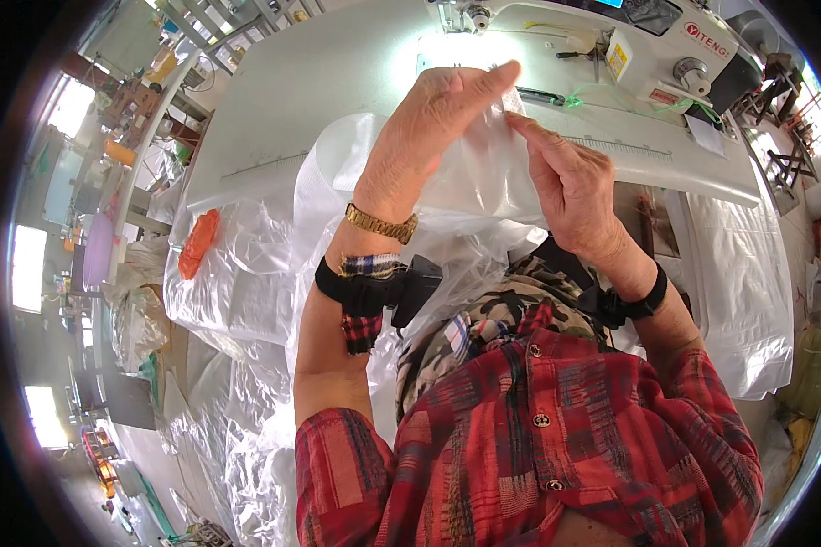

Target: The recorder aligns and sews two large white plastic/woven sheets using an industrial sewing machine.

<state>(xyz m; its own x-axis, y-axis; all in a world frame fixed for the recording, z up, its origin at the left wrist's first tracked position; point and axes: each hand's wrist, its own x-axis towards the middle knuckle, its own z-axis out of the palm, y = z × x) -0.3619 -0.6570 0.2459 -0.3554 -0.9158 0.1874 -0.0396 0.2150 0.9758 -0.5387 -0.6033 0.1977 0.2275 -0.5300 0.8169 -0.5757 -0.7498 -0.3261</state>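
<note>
A sheet of white translucent plastic (497, 178) rises from my lap onto the sewing table, under the lit head of a sewing machine (470, 16). On its upper part rests my left hand (438, 123), thumb stretched out to the right and the other fingertips partly hidden. My right hand (570, 178) is closed at the sheet's right edge, index finger extended along it and the other fingers curled in; its thumb is hard to see. A gold watch band (380, 224) circles my left wrist, and each forearm wears a black strap.
Right of the needle area lie a black pen-like tool (540, 96) and green thread (602, 98). Measuring marks run along the table (274, 118). An orange-red bundle (199, 242) sits on heaped plastic at left. More white sheeting (734, 283) hangs at right.
</note>
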